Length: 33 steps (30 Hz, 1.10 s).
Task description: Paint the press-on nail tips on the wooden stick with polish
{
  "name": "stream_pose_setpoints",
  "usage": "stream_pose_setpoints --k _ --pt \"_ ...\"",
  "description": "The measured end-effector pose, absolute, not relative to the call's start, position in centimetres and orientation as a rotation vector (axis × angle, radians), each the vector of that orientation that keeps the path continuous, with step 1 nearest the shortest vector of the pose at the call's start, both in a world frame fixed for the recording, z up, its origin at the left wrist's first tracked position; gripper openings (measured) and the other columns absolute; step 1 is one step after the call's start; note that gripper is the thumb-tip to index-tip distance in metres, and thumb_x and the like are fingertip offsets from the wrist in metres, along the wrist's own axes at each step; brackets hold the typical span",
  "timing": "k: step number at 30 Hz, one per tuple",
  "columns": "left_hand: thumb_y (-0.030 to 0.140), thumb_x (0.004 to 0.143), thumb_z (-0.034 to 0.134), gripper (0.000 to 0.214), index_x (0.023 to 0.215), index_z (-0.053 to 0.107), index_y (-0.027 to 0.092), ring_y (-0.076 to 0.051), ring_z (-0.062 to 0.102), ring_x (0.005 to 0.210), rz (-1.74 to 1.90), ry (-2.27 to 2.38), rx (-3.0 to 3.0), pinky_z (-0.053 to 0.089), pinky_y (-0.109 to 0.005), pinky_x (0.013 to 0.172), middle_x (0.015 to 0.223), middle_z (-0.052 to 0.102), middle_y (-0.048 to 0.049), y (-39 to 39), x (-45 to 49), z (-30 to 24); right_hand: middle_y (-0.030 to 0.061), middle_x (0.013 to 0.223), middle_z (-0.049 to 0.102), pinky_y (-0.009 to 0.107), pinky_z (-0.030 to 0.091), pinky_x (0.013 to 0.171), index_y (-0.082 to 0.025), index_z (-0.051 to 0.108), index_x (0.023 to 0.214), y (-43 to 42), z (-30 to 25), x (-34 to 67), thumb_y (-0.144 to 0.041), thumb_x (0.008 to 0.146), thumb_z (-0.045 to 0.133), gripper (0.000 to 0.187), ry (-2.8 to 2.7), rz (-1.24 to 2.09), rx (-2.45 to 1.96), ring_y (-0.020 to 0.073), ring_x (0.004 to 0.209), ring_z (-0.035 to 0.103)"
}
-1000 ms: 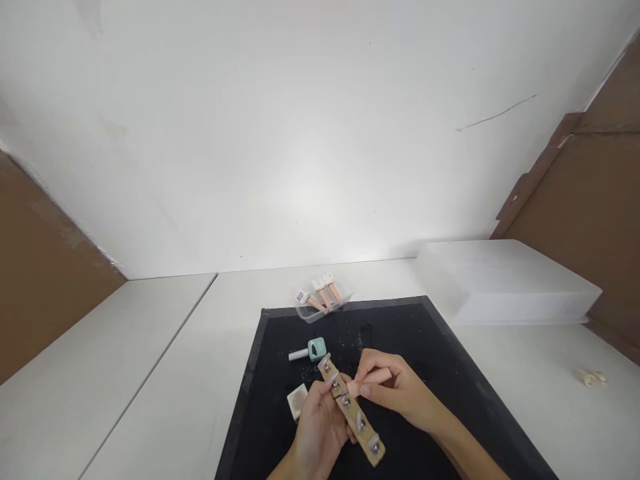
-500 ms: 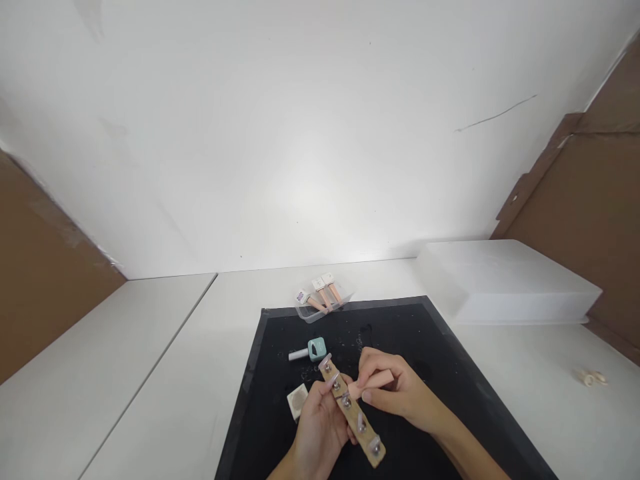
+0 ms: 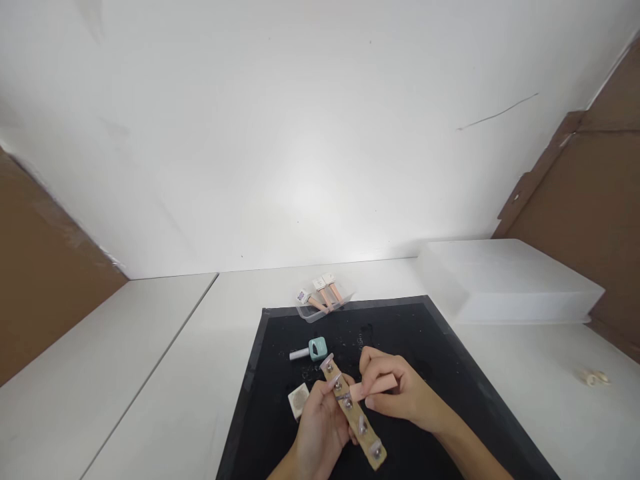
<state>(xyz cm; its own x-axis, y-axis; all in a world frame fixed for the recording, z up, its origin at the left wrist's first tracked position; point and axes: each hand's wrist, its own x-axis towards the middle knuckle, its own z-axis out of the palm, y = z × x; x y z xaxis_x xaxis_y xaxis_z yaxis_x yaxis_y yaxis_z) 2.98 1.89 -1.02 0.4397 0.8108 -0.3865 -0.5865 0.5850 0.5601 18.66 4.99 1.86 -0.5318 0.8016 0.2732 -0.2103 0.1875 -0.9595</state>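
Grips a wooden strip [image 3: 353, 415] of mounted nail tips in the left hand [image 3: 320, 430], low over a black mat [image 3: 445, 373], and pinches a pink block [image 3: 376, 387] in the right hand [image 3: 403, 397], pressing one end to the strip's middle. Looks mid-stroke on one tip; calls next for a steady strip and light, even pressure. Shows farther back a square pad [image 3: 299, 401], a teal bottle [image 3: 313, 349], a tray of pink bottles [image 3: 323, 301] and a white box [image 3: 505, 280] on the desk [image 3: 175, 373].

Pale wooden strip [image 3: 353, 415] dotted with silvery studs, a peach-pink block [image 3: 376, 386] against it. Flat black mat [image 3: 430, 347] beneath, on a white table [image 3: 165, 373]. Mint-green bottle with white cap [image 3: 311, 350]. Beige speckled square pad [image 3: 299, 400].
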Motion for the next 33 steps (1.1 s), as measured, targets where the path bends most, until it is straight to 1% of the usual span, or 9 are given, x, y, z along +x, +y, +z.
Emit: stream_pose_setpoints --k 11,14,17,21,24,26,28,30,33 --pt "0.042 0.075 0.041 0.026 0.078 0.051 0.018 -0.014 0.050 0.056 0.878 0.709 0.384 0.024 -0.027 0.052 0.060 0.049 0.0020 1.9 2.9 -1.0 -0.0020 0.072 0.042 0.024 0.032 0.055 -0.018 0.069 0.064 5.0 1.8 18.7 -0.008 0.068 0.067 0.011 -1.597 1.503 -0.570 0.0108 0.062 0.041" --pt "0.041 0.074 0.044 0.026 0.078 0.053 0.018 -0.013 0.048 0.056 0.881 0.722 0.375 0.026 -0.027 0.054 0.060 0.047 0.0024 1.8 2.8 -1.1 -0.0017 0.073 0.043 0.023 0.031 0.048 -0.020 0.072 0.072 5.1 1.4 18.7 -0.017 0.069 0.070 0.005 -1.476 1.559 -0.565 0.0079 0.054 0.039" --pt "0.040 0.075 0.043 0.026 0.076 0.055 0.016 -0.012 0.047 0.058 0.893 0.721 0.410 0.027 -0.027 0.055 0.061 0.046 0.0018 1.7 2.8 -1.2 -0.0004 0.077 0.046 0.022 0.029 0.042 -0.021 0.072 0.083 5.1 0.9 18.6 -0.029 0.073 0.068 0.014 -1.316 1.611 -0.585 0.0047 0.045 0.038" --pt "0.040 0.076 0.040 0.028 0.074 0.055 0.016 -0.011 0.043 0.054 0.899 0.744 0.500 0.028 -0.027 0.053 0.061 0.044 0.0018 1.7 2.8 -1.1 0.0007 0.063 0.052 0.024 0.034 0.043 -0.017 0.070 0.087 5.1 0.7 18.5 -0.040 0.077 0.062 0.026 -1.232 1.610 -0.640 0.0099 0.046 0.044" --pt "0.039 0.076 0.040 0.027 0.074 0.053 0.017 -0.012 0.044 0.056 0.896 0.767 0.512 0.030 -0.028 0.054 0.063 0.044 0.0012 1.7 2.8 -1.1 0.0016 0.066 0.053 0.025 0.036 0.044 -0.016 0.070 0.080 5.1 0.8 18.4 -0.040 0.074 0.065 0.024 -1.248 1.608 -0.615 0.0105 0.048 0.046" --pt "0.037 0.077 0.039 0.024 0.077 0.052 0.017 -0.012 0.044 0.057 0.899 0.796 0.499 0.031 -0.028 0.055 0.065 0.046 0.0010 1.8 2.7 -1.1 0.0011 0.067 0.051 0.023 0.034 0.042 -0.016 0.069 0.070 5.1 0.9 18.3 -0.039 0.073 0.067 0.023 -1.269 1.573 -0.566 0.0091 0.047 0.044" --pt "0.035 0.078 0.039 0.022 0.079 0.052 0.018 -0.012 0.043 0.057 0.910 0.824 0.501 0.031 -0.028 0.055 0.067 0.046 0.0011 1.8 2.7 -1.1 0.0003 0.065 0.048 0.023 0.032 0.042 -0.016 0.068 0.063 5.1 0.9 18.4 -0.038 0.075 0.065 0.026 -1.304 1.516 -0.554 0.0083 0.046 0.042" --pt "0.034 0.078 0.038 0.022 0.080 0.052 0.018 -0.012 0.042 0.057 0.920 0.840 0.536 0.031 -0.027 0.055 0.068 0.046 0.0014 1.8 2.7 -0.9 -0.0002 0.064 0.047 0.023 0.030 0.042 -0.016 0.067 0.065 5.1 0.9 18.5 -0.039 0.076 0.063 0.027 -1.345 1.473 -0.592 0.0083 0.046 0.040" --pt "0.034 0.078 0.038 0.023 0.077 0.053 0.017 -0.012 0.042 0.057 0.903 0.844 0.609 0.031 -0.027 0.056 0.064 0.043 0.0020 1.7 2.8 -0.7 -0.0012 0.062 0.047 0.023 0.030 0.044 -0.016 0.065 0.071 4.9 1.1 18.7 -0.039 0.075 0.065 0.022 -1.401 1.450 -0.671 0.0096 0.049 0.040"
